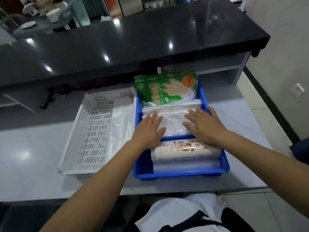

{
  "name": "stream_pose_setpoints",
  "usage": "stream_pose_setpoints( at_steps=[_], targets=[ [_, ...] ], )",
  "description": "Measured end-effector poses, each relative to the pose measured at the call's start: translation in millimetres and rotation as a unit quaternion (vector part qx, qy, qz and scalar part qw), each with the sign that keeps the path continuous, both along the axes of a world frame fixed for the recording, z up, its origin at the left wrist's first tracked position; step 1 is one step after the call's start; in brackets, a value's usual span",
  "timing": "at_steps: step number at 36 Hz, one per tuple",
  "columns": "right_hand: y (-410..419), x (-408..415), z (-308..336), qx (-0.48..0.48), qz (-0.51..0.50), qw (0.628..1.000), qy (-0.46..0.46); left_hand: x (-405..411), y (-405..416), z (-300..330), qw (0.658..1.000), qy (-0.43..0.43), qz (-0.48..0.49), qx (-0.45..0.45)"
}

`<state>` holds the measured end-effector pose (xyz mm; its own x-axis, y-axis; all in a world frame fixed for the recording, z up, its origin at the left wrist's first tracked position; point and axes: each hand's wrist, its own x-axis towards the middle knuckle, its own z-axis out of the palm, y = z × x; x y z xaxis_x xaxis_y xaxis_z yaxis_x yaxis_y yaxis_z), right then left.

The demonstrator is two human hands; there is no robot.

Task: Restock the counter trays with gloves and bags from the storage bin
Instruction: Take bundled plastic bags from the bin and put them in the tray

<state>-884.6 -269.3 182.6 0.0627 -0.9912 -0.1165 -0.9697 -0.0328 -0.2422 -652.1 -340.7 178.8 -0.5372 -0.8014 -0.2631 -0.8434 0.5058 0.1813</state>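
While laid flat with fingers straight and spread, left hand point(149, 129) and right hand point(203, 126) press down on stack of clear bags point(172, 118) in middle of blue bin point(182, 175); nothing gripped by either. Stack bound by thin yellow band across centre. Behind stack, at far end of bin: green glove packs point(167, 88), standing upright, leaning slightly. At near end of bin, past a blue divider: labelled bag roll point(185, 150), lying crosswise, with plainer clear roll point(185, 165) just beside it toward bin's front wall. Bin set on pale table point(33, 156). Touching bin's left side: white perforated tray point(93, 131), holding loose clear plastic sheet point(122, 121) along its right half. Beyond both: black glossy counter point(133, 44).
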Motion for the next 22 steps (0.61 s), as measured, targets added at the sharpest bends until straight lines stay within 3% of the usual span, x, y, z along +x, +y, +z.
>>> stream_pose_setpoints(
  at_steps=[8,16,22],
  targets=[
    [3,-3,3,-0.004,-0.027,1.0,-0.004,1,-1,10,0.999,0.013,0.01,0.032],
    [27,21,37,-0.017,-0.068,0.997,-0.045,33,36,58,0.979,0.183,0.068,0.059],
    [56,114,80,-0.074,-0.042,0.982,-0.168,118,102,74,0.949,0.282,0.136,0.03]
  ],
)
